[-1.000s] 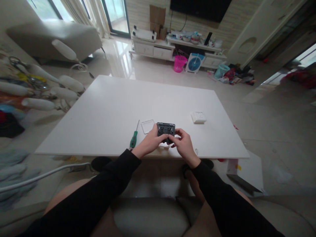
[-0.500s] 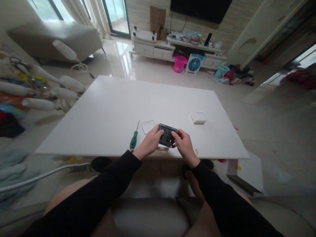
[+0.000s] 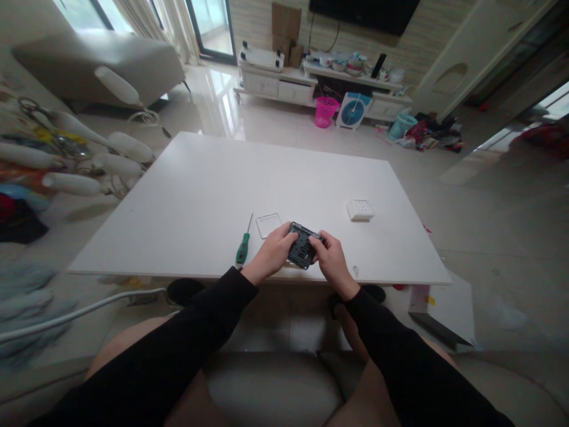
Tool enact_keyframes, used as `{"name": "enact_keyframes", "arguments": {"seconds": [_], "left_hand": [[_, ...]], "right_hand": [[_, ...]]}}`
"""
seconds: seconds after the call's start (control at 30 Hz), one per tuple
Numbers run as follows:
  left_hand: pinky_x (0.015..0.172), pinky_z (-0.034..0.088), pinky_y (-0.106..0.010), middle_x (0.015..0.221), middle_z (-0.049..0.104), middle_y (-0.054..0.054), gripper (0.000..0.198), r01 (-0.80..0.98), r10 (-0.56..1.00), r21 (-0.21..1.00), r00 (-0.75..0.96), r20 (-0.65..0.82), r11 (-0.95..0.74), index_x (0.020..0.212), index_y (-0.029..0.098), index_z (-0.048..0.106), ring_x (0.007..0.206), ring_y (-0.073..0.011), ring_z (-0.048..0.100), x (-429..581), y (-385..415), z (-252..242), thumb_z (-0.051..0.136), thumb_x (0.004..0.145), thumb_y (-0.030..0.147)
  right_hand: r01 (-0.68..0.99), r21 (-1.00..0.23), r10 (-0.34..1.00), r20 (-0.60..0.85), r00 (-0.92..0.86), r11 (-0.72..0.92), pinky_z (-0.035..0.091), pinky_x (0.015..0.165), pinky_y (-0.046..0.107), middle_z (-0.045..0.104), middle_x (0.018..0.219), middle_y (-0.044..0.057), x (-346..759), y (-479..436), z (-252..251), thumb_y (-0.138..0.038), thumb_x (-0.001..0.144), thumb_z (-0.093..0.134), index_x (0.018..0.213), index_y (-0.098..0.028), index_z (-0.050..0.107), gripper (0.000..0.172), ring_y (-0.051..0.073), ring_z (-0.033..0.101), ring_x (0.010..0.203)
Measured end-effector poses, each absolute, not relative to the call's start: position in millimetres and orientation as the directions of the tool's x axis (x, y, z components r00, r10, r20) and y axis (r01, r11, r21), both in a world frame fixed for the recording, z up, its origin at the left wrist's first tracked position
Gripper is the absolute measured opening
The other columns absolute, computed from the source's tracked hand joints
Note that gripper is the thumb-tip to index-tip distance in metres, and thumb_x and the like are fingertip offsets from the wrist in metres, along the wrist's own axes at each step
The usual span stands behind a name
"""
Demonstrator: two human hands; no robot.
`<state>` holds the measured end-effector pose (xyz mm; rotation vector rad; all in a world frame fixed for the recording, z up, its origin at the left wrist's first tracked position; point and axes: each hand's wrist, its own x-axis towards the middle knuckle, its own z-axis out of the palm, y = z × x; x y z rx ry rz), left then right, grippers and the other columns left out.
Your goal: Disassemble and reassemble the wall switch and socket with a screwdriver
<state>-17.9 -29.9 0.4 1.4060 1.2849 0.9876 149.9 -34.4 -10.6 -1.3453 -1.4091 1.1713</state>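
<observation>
- Turning the black plate [image 3: 303, 248] clockwise since a second ago, baring more of its slotted face;
- holding it above the desk [image 3: 178, 237], between both hands, neither nearer; sloping its far edge down rightward, showing no clear long axis;
- pinching its left side with the left hand [image 3: 272, 249], fingers barely parted around its thickness; pinching its right side likewise with the right hand [image 3: 331, 256];
- leaving the green screwdriver [image 3: 242, 249] lying left.

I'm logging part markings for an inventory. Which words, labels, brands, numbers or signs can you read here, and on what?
No text can be read in this view.
Black plastic plate: no legible marking.
Green-handled screwdriver: any print is too small to read.
White socket: no legible lettering.
Television: any brand mark is too small to read.
</observation>
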Motion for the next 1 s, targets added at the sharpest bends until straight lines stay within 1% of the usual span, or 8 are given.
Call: {"name": "enact_keyframes", "arguments": {"seconds": [0.13,0.23,0.33,0.47,0.57,0.7,0.83,1.0], "left_hand": [[0.071,0.04,-0.032,0.079,0.061,-0.001,0.019,0.277,0.991,0.961,0.119,-0.055,0.02,0.078,0.021,0.052,0.077,-0.0193,0.055,-17.6,-31.2,0.9,0.047,0.093,0.03],[0.072,0.04,-0.033,0.079,0.061,-0.002,0.02,0.313,0.995,0.949,0.092,-0.048,0.017,0.078,0.021,0.051,0.077,-0.0191,0.055,-17.5,-31.3,-0.9,0.047,0.095,0.032],[0.073,0.041,-0.033,0.081,0.061,-0.002,0.02,0.312,0.995,0.95,0.082,-0.056,0.027,0.08,0.021,0.052,0.078,-0.0191,0.056,-17.2,-30.9,-2.7,0.046,0.096,0.032],[0.069,0.04,-0.031,0.079,0.06,-0.002,0.021,0.314,0.993,0.948,0.083,-0.084,0.054,0.079,0.021,0.051,0.076,-0.0185,0.055,-17.0,-30.6,-3.5,0.046,0.096,0.033],[0.066,0.04,-0.03,0.079,0.059,-0.001,0.021,0.304,0.99,0.95,0.095,-0.1,0.067,0.081,0.021,0.051,0.075,-0.0179,0.055,-17.1,-30.5,-3.8,0.044,0.097,0.033],[0.066,0.04,-0.03,0.08,0.059,-0.002,0.02,0.31,0.991,0.948,0.087,-0.104,0.072,0.081,0.021,0.05,0.076,-0.0178,0.054,-17.4,-29.9,-4.6,0.044,0.096,0.033],[0.063,0.038,-0.029,0.079,0.057,-0.001,0.019,0.323,0.987,0.942,0.09,-0.13,0.095,0.082,0.021,0.049,0.074,-0.0175,0.053,-17.9,-29.8,-4.7,0.044,0.097,0.033],[0.066,0.04,-0.029,0.081,0.058,-0.002,0.02,0.331,0.988,0.939,0.088,-0.125,0.089,0.082,0.021,0.049,0.077,-0.0179,0.054,-18.5,-29.7,-4.2,0.045,0.097,0.033]], "right_hand": [[0.245,-0.97,0.995,-0.032,-0.098,-0.007,0.039,0.049,0.027,0.046,0.055,-0.006,150.2,-35.0,-10.2,-0.062,0.086,0.067,0.066,-0.026,0.045,0.046,0.013,0.047,0.051],[0.234,-0.972,0.994,-0.015,-0.108,0.01,0.038,0.049,0.027,0.047,0.057,-0.006,149.4,-35.3,-8.4,-0.062,0.086,0.067,0.067,-0.025,0.046,0.046,0.013,0.048,0.051],[0.213,-0.977,0.994,-0.02,-0.11,0.004,0.038,0.049,0.027,0.048,0.058,-0.006,148.7,-35.2,-7.2,-0.063,0.086,0.068,0.068,-0.025,0.045,0.047,0.012,0.048,0.05],[0.232,-0.973,0.993,-0.028,-0.113,-0.001,0.037,0.049,0.027,0.048,0.057,-0.006,148.7,-35.0,-7.9,-0.065,0.086,0.068,0.068,-0.025,0.045,0.049,0.012,0.047,0.051],[0.231,-0.973,0.993,-0.026,-0.114,0.001,0.037,0.049,0.027,0.047,0.057,-0.006,148.8,-34.4,-9.6,-0.064,0.087,0.066,0.068,-0.025,0.046,0.047,0.012,0.047,0.051],[0.239,-0.971,0.994,-0.021,-0.104,0.005,0.036,0.05,0.027,0.047,0.059,-0.006,149.0,-33.0,-12.6,-0.062,0.087,0.066,0.069,-0.025,0.047,0.045,0.013,0.046,0.053],[0.228,-0.974,0.994,-0.036,-0.108,-0.011,0.036,0.049,0.027,0.049,0.06,-0.005,149.0,-32.9,-14.6,-0.063,0.087,0.066,0.071,-0.025,0.048,0.045,0.013,0.047,0.053],[0.192,-0.981,0.993,-0.045,-0.106,-0.024,0.038,0.049,0.027,0.049,0.06,-0.006,148.2,-33.8,-14.7,-0.064,0.086,0.067,0.071,-0.025,0.049,0.046,0.013,0.047,0.052]]}}
